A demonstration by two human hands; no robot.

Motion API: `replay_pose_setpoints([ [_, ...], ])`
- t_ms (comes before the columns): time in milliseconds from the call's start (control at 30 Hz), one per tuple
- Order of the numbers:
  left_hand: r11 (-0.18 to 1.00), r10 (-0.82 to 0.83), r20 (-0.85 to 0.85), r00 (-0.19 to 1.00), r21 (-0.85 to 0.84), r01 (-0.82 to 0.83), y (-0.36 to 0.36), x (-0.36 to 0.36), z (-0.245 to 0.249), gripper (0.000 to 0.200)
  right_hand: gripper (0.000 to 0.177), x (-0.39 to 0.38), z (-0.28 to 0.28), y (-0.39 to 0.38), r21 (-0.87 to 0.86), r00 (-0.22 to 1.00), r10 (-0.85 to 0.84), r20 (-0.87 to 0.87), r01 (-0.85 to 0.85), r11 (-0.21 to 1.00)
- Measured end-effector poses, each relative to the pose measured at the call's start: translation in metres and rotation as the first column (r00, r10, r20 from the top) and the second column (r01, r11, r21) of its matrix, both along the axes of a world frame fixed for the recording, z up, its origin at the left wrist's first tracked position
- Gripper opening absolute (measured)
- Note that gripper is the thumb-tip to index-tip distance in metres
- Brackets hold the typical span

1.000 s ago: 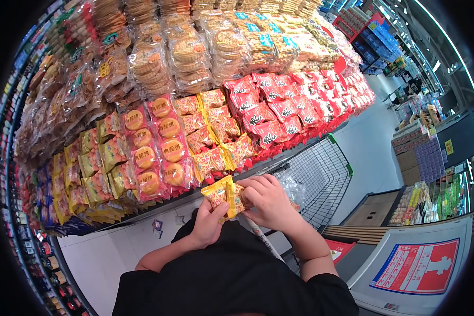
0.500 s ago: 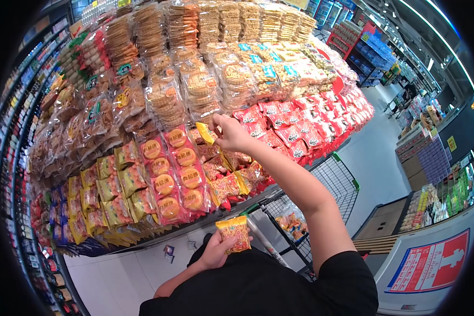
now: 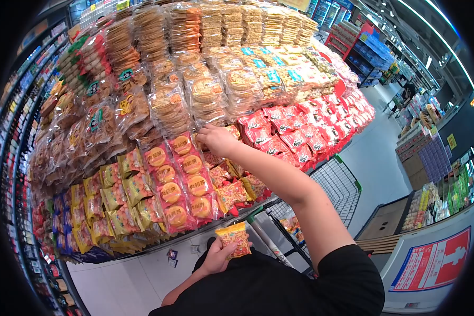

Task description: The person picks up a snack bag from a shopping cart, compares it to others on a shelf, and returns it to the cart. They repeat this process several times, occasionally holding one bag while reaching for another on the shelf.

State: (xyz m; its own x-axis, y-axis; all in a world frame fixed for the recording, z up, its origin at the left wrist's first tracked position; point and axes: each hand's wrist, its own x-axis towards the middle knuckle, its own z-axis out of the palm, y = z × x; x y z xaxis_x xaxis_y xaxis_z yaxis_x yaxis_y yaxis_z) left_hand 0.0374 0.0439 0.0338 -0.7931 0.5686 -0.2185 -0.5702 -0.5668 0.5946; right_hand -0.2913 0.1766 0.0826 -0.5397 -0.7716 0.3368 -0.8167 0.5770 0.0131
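Partly, the right hand [image 3: 217, 140] is hiding its own grip: its fingertips are lying out of sight at the far end of the rows of yellow-and-red packets [image 3: 230, 196], so I cannot tell whether they are holding anything. Its forearm [image 3: 279, 174] is crossing over the right side of those rows and covering several packets. Dark lens edges are cutting off the shelving [image 3: 17, 152] at far left, and the small goods there are blurring together.

Near the person's body, the left hand [image 3: 217, 259] is gripping one snack packet [image 3: 236, 237], the thumb pressing its front and the other fingers wrapping behind. The packet is showing a plain yellow band along its far edge and a busy orange-red print below, its lettering too small to read; the thumb is covering part of the print.

Pink packs of round cakes [image 3: 169, 193] are lying just left of the matching rows, red packets [image 3: 305, 138] are filling the right, and stacked clear-wrapped biscuits [image 3: 201, 89] are rising beyond. A wire cart [image 3: 347, 185] is standing at right, the forearm blocking some of its basket and bagged goods [image 3: 293, 228].
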Motion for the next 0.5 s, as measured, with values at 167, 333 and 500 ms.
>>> replay_pose_setpoints([
  [167, 0.999, -0.034, -0.011, 0.999, 0.009, 0.034, 0.005, -0.002, 0.000, 0.049, 0.027, 0.003, -0.010, 0.004, -0.148, 0.998, 0.062, 0.015, -0.060, 0.987],
  [333, 0.999, -0.050, -0.020, 0.999, 0.018, 0.050, 0.008, -0.007, 0.001, 0.051, 0.053, 0.004, -0.003, 0.016, -0.238, 0.935, 0.145, 0.325, -0.068, 0.969],
  [500, 0.999, 0.033, -0.039, 0.999, -0.013, -0.033, 0.008, -0.014, 0.023, 0.053, 0.053, 0.043, 0.042, 0.040, -0.418, 0.935, 0.166, 0.312, -0.021, 0.908],
])
